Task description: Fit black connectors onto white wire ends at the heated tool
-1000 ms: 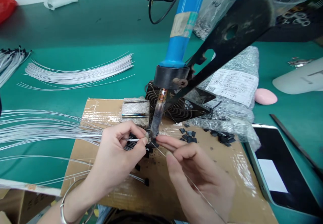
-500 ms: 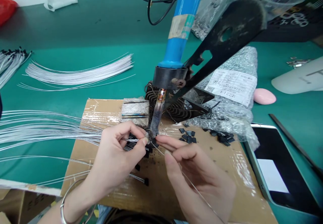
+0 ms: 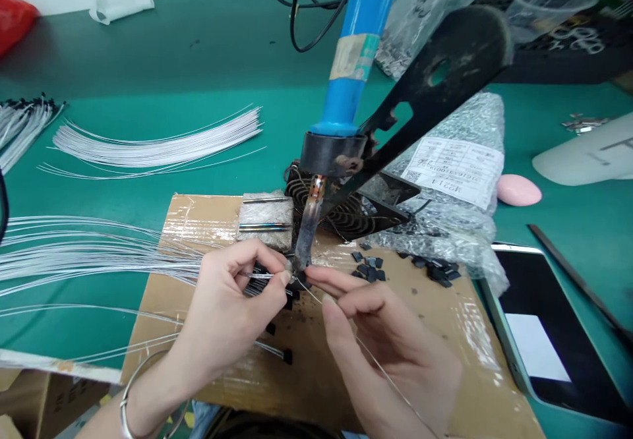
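Under the tip of a blue soldering iron (image 3: pixel 341 89) in a black bracket (image 3: pixel 438 73), both hands meet. My left hand (image 3: pixel 237 307) pinches the end of a thin white wire, close to the iron's tip. Between its thumb and fingers, my right hand (image 3: pixel 386 340) holds a thin solder wire (image 3: pixel 380 366) that runs up to the tip. The small part at the tip is mostly hidden by the fingertips. Many white wires (image 3: pixel 99 258) lie to the left, and several black connectors (image 3: pixel 370 269) lie on the cardboard (image 3: pixel 316 373).
A sponge block (image 3: pixel 266 215) sits behind my left hand. Another wire bundle (image 3: pixel 158 142) lies at the back left. On the right are a bubble-wrapped package (image 3: pixel 455 169), a pink egg-shaped object (image 3: pixel 519 190), a phone (image 3: pixel 554 333) and a flat metal strip (image 3: pixel 576 281).
The view has shifted very slightly. Both hands keep nearly the same pose at the iron's tip.
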The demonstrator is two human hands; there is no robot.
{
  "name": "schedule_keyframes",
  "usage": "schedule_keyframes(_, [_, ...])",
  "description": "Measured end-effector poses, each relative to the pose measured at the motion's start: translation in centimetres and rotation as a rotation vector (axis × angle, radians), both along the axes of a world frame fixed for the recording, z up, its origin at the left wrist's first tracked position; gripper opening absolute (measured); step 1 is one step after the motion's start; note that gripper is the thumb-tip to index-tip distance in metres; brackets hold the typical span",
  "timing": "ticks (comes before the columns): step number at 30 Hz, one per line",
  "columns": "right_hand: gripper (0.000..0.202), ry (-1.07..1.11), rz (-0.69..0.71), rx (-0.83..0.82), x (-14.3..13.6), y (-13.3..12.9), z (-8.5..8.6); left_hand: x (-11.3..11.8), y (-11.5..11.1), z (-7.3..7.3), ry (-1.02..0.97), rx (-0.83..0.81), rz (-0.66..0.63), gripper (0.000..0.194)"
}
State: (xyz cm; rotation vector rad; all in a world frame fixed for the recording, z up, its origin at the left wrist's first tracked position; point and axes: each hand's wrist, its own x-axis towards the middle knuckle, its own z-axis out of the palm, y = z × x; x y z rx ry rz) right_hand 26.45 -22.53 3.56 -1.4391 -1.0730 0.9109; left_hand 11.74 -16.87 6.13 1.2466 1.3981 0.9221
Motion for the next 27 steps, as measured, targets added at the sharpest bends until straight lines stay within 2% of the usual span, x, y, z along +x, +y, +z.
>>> schedule_keyframes(10, [0.025,0.028,-0.017,0.001,-0.19,-0.07,-0.03,-0.03,0.05,-0.03,0.001,-0.004,-0.007,0.01])
schedule_keyframes(18, [0.023,-0.063,0.006,0.018,0.19,0.04,-0.02,0.06,0.0,0.16,-0.006,-0.019,-0.01,0.009])
schedule_keyframes(27, [0.023,-0.013,-0.004,0.006,-0.07,-0.12,0.09,0.05,-0.01,0.18,-0.015,-0.011,-0.019,0.011])
